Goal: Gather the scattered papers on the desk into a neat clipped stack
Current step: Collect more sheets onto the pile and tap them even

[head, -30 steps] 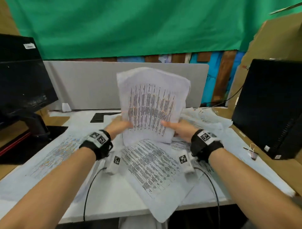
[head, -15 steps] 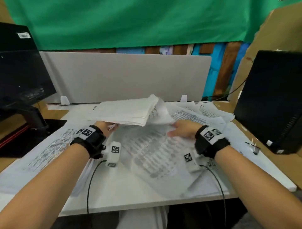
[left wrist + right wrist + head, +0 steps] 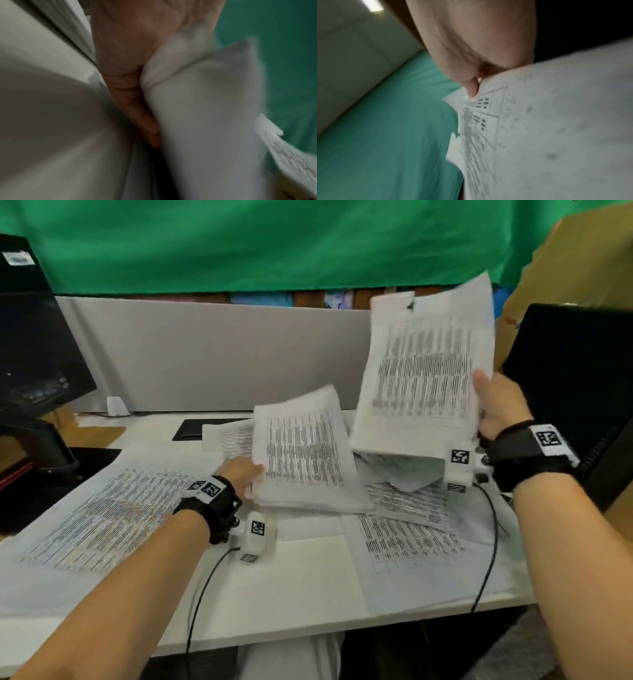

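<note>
My left hand grips the left edge of a thick stack of printed papers, held tilted just above the desk; in the left wrist view its fingers lie curled against the stack. My right hand pinches the right edge of another printed sheet and holds it upright in the air at the right. The right wrist view shows the thumb pressed on that sheet. More printed sheets lie loose on the white desk: a large one at the left, others at the right.
A black monitor stands at the left and a black computer case at the right. A grey partition closes the back of the desk. A black pad lies near the partition. Cables hang from both wrists over the front edge.
The stack went from upright in both hands to low in my left hand. My right hand let go of it, took another sheet from the desk and raised it upright at the right.
</note>
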### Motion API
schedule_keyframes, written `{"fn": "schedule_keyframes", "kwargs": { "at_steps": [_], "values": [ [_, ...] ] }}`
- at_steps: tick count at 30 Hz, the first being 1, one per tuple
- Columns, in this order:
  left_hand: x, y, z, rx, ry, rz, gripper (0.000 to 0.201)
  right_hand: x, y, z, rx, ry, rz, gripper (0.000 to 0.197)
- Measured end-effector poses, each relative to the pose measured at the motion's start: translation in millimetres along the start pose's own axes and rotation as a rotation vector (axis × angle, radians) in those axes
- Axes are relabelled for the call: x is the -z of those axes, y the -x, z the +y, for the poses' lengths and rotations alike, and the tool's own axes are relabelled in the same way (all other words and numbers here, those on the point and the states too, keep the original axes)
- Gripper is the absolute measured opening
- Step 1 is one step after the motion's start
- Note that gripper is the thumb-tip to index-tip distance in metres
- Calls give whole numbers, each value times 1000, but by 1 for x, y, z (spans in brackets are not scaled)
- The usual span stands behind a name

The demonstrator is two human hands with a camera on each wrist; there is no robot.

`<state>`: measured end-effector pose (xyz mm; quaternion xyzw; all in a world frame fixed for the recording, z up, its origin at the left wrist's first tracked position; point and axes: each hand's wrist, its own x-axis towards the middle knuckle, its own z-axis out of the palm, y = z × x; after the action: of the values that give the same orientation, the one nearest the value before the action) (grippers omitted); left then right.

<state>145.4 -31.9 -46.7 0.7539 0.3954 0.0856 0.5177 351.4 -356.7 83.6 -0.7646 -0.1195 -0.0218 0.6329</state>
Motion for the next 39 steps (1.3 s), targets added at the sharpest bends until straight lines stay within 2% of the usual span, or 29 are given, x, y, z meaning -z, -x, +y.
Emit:
{"fn": "schedule_keyframes", "kwargs": {
  "at_steps": [2, 4, 7, 9, 11, 14, 18, 22, 25, 27, 28, 29, 31, 32, 34, 36, 38, 39],
  "values": [
    [-7, 0, -4, 51, 94, -48, 32, -15, -3, 20, -141, -3, 13, 41],
    [-9, 0, -9, 84, 188, -58, 22, -41, 1, 42, -244, -39, -96, 31],
    [-8, -5, -10, 14, 251, -6, 13, -86, -12, 86, -268, 99, -255, 35],
    [-6, -11, -14, 10, 276, 24, 24, -114, -21, 107, -288, 142, -327, 42],
    [-5, -9, -14, 12, 320, 13, 30, -132, 6, 87, -268, 289, -357, 46],
    [-3, -3, -15, -5, 335, 0, 33, -150, 18, 75, -223, 496, -381, 41],
    [-6, -10, -18, -46, 330, 16, 25, -170, 23, 79, -242, 588, -457, 41],
    [-15, -17, -18, -63, 298, 34, 21, -180, 24, 87, -257, 636, -432, 40],
    [-17, -18, -17, -82, 187, 37, 21, -179, 26, 90, -263, 643, -440, 31],
    [-16, -15, -11, -93, 99, 77, 18, -178, 21, 98, -209, 773, -490, 14],
    [-17, -10, -6, -96, 37, 114, 24, -181, 15, 104, -340, 615, -465, 9],
    [-17, -5, 1, -110, -26, 164, 32, -179, 15, 107, -432, 426, -444, 22],
    [-18, 0, 11, -166, -131, 237, 37, -180, 4, 125, -463, 300, -471, 73],
    [-17, 2, 15, -193, -167, 254, 35, -182, -9, 144, -470, 255, -509, 78],
    [-13, 5, 23, -230, -228, 284, 33, -176, -4, 145, -485, 171, -513, 73],
    [-10, 9, 34, -376, -288, 349, 34, -164, 21, 119, -516, -17, -474, 58],
    [-10, 17, 48, -500, -297, 394, 29, -161, 22, 119, -522, -121, -490, 38],
    [-11, 21, 55, -547, -294, 396, 23, -159, 23, 120, -515, -164, -508, 35]
  ]
}}
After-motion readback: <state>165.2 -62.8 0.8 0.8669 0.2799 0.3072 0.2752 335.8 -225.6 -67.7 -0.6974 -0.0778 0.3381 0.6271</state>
